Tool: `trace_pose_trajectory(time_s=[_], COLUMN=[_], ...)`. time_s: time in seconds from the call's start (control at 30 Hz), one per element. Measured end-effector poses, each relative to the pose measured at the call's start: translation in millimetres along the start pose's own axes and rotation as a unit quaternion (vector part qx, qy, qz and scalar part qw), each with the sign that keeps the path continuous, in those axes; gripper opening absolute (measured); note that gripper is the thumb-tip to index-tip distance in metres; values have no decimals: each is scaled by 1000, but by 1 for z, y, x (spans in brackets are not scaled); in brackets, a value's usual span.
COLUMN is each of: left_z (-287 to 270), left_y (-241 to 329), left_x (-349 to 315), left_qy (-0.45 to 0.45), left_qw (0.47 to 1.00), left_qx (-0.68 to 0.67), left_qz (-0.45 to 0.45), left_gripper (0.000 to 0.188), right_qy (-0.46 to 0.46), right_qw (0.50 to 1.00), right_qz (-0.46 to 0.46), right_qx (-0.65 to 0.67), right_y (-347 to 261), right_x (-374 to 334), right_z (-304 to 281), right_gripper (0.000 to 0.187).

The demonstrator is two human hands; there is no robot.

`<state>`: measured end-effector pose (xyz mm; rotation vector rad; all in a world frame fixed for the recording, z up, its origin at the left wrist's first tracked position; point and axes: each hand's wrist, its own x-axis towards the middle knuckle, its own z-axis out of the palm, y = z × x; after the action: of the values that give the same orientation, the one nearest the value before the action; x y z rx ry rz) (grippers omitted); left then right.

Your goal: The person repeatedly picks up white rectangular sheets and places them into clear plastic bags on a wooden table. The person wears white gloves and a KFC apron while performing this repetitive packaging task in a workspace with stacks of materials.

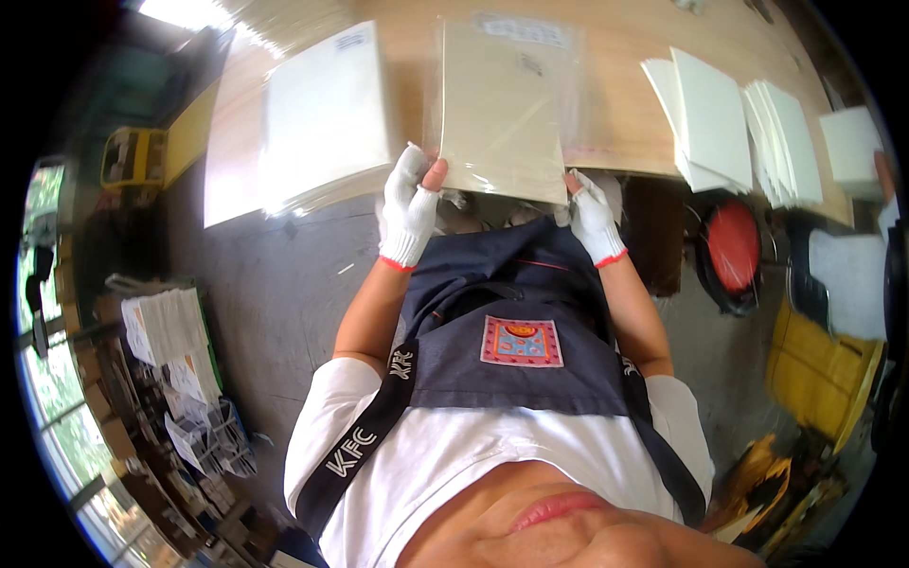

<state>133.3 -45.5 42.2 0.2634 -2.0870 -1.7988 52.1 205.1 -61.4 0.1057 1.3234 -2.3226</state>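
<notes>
At the near edge of the wooden surface (pixel 615 59), two gloved hands hold a flat beige pack (pixel 502 118) in clear plastic between them. The left hand (pixel 409 210) grasps its near left corner, with the bare thumb laid along the top and the other fingers mostly hidden by the glove and the pack. The right hand (pixel 591 213) pinches the near right corner, its bare thumb at the edge; its remaining fingers are hard to make out. Both gloves are white with red cuffs. The pack's near edge juts past the surface toward the person's dark apron (pixel 511 275), which bears a colourful square patch (pixel 522 342).

Just left of the pack lies a stack of white packs (pixel 327 114), also under shiny plastic. Well to the right, slightly fanned white cards (pixel 710 118) lie near a second fanned pile (pixel 784 142), and a further white stack (pixel 849 147) sits close to another person's arm (pixel 885 175) at the rim of the view.

Below the surface on the right are a round red seat (pixel 734 246) and a yellow chair (pixel 822 369). On the left, piled white papers (pixel 166 327) stand beside the grey floor (pixel 289 293).
</notes>
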Motion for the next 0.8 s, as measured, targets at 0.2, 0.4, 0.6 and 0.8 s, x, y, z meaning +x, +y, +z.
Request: trace_pose_trajectory(time_s=[0.2, 0.4, 0.6, 0.8], left_z=[-94, -171, -136, -120], left_y=[36, 30, 23, 29], left_x=[2, 20, 35, 38], left_qy=[195, 195, 85, 36], left_qw=[972, 781, 769, 761], left_qx=[74, 592, 594, 605], left_qz=[110, -29, 220, 231], left_gripper=[17, 19, 38, 41], right_qy=[-131, -207, -169, -55], right_qw=[991, 940, 914, 755], right_qz=[19, 40, -131, -268], right_qx=[-22, -267, -344, -596], right_y=[-17, -9, -13, -66], right_x=[33, 62, 44, 10], right_z=[125, 214, 204, 54], right_gripper=[19, 26, 39, 26])
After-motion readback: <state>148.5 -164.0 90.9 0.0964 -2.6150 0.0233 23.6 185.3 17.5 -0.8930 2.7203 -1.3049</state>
